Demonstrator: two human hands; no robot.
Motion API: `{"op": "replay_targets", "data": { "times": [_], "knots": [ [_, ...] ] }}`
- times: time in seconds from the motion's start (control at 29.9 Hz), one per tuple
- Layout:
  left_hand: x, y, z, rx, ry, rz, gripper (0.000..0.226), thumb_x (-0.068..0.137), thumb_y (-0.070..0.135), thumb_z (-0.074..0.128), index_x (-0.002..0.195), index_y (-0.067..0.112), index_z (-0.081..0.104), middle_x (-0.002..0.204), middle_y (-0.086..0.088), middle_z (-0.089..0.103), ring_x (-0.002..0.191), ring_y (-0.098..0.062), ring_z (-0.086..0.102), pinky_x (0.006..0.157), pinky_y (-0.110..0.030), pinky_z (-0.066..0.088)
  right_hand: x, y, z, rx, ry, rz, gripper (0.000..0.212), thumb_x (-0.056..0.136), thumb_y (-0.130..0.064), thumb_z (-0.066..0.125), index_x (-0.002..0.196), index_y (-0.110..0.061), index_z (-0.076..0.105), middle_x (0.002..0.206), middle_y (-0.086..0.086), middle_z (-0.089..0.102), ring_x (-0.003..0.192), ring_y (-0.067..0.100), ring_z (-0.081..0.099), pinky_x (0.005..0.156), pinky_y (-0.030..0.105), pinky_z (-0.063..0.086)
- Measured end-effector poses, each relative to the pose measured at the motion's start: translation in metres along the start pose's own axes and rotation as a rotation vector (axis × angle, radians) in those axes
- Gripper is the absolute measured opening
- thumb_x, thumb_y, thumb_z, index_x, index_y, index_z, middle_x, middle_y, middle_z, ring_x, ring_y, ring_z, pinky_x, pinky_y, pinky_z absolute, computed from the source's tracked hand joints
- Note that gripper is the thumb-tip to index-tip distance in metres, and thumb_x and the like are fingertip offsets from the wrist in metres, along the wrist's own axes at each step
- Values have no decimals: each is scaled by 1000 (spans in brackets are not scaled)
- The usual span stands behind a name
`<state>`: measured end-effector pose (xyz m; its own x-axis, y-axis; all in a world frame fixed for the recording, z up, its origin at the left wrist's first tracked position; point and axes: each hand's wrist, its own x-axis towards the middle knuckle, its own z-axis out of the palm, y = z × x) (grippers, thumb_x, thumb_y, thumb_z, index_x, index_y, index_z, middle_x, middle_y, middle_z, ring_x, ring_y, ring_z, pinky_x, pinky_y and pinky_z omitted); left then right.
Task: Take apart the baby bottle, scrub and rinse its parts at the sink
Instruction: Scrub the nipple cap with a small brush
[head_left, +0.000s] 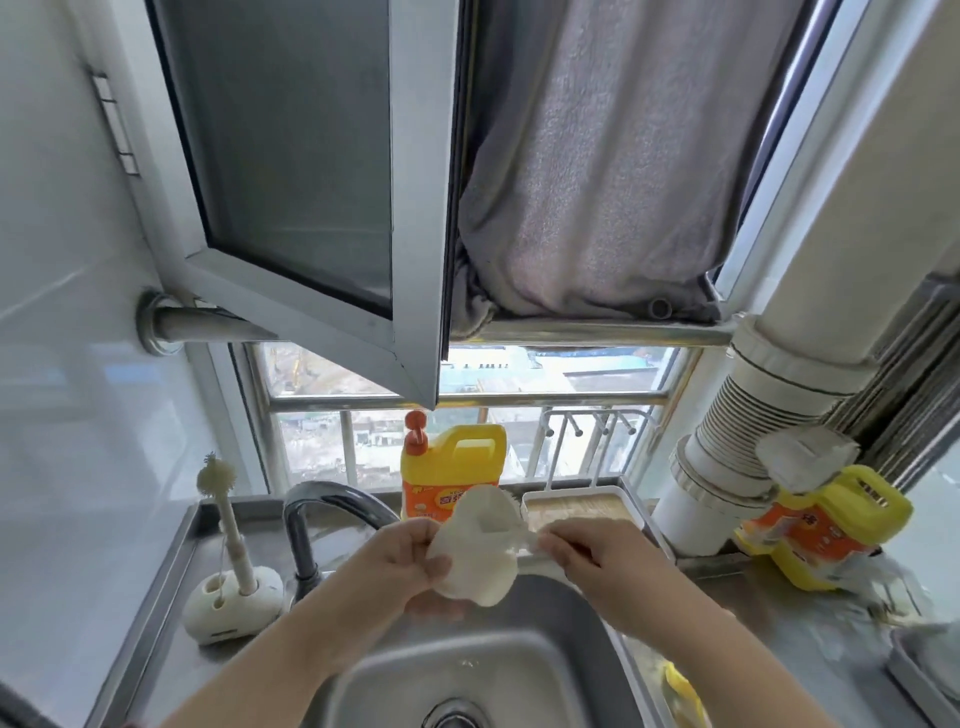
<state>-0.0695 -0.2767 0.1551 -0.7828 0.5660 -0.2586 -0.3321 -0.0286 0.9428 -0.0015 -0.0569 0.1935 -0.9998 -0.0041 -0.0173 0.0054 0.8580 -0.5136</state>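
Over the steel sink (519, 670) I hold a cream-white, blurred bottle part (478, 551). My left hand (410, 566) grips its left side, thumb on the front. My right hand (597, 556) pinches a short white piece (530, 543) that sticks out of its right side; whether this is a brush handle or a bottle part I cannot tell. No water is seen running from the dark curved faucet (322, 514), which stands just left of my left hand.
A white bottle brush (215, 475) stands in a holder (231, 597) at the left. Behind the sink are a yellow detergent jug (452, 467) and a white tray (582, 506). Another yellow jug (826, 530) sits right, by a white pipe (727, 467). An open window sash (311, 208) hangs overhead.
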Motion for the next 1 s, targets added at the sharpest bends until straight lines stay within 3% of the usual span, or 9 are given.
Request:
{"op": "replay_targets", "data": {
  "times": [0.17, 0.3, 0.4, 0.53, 0.67, 0.77, 0.84, 0.94, 1.0],
  "knots": [
    [-7, 8, -13, 40, 0, -17, 9, 88, 0, 57, 96, -4, 59, 105, -16, 63, 94, -30, 66, 65, -34, 59, -7, -6, 0, -18, -10, 64, 32, 96, -38, 46, 83, -15, 63, 67, 0, 57, 62, 6, 47, 62, 26, 38],
    [-10, 13, -14, 22, -4, 41, 28, 84, 20, 60, 109, 8, 64, 107, -13, 69, 96, -29, 68, 71, -40, 59, -9, -23, 11, 54, 55, 7, 32, 95, -40, 45, 87, -16, 64, 67, 3, 56, 62, 11, 47, 61, 27, 37],
    [-16, 14, -14, 85, -35, 28, 23, 89, 9, 58, 111, 7, 64, 107, -13, 69, 94, -26, 69, 72, -38, 59, -19, -18, 3, 27, -57, 78, 32, 95, -40, 46, 83, -17, 65, 59, -6, 50, 55, 4, 42, 59, 25, 35],
    [-18, 15, -10, 59, -68, 38, 24, 85, 0, 60, 108, 5, 64, 102, -9, 71, 91, -22, 70, 68, -31, 58, -16, -19, 3, 52, 66, 42, 29, 95, -39, 46, 85, -21, 66, 63, -6, 57, 62, 9, 51, 64, 31, 43],
    [-19, 16, -6, 55, -61, 75, 25, 87, -4, 58, 110, 6, 63, 106, -13, 69, 91, -24, 69, 70, -32, 59, -22, -18, -1, 53, -93, 41, 25, 95, -40, 48, 92, -28, 69, 60, -13, 56, 54, 0, 44, 59, 22, 36],
    [-18, 14, 0, -33, -4, 63, 22, 88, 18, 57, 107, 10, 66, 107, -13, 66, 95, -28, 67, 73, -38, 58, -17, -10, -10, 41, 61, 69, 28, 95, -40, 46, 95, -26, 70, 77, -7, 67, 68, 3, 56, 73, 28, 48],
    [-17, 13, 5, -56, 9, 87, 34, 82, 32, 55, 106, 12, 68, 105, -12, 68, 95, -27, 68, 72, -39, 58, -13, -18, -5, 123, 72, -6, 24, 96, -36, 47, 93, -26, 70, 71, -5, 63, 62, 2, 51, 67, 24, 44],
    [-19, 14, 4, 44, -16, 88, 28, 86, 25, 55, 105, 8, 67, 101, -11, 70, 90, -24, 69, 67, -34, 58, -20, -17, -9, 81, -83, -3, 23, 96, -35, 48, 84, -29, 68, 57, -13, 51, 55, -1, 43, 59, 21, 35],
    [-19, 11, 1, 75, -16, 64, 23, 90, 12, 56, 105, -3, 63, 102, -18, 67, 88, -25, 69, 63, -31, 58, -22, -4, -16, -13, -45, 59, 27, 95, -37, 49, 85, -22, 69, 53, -19, 51, 54, -3, 45, 58, 21, 35]
  ]
}}
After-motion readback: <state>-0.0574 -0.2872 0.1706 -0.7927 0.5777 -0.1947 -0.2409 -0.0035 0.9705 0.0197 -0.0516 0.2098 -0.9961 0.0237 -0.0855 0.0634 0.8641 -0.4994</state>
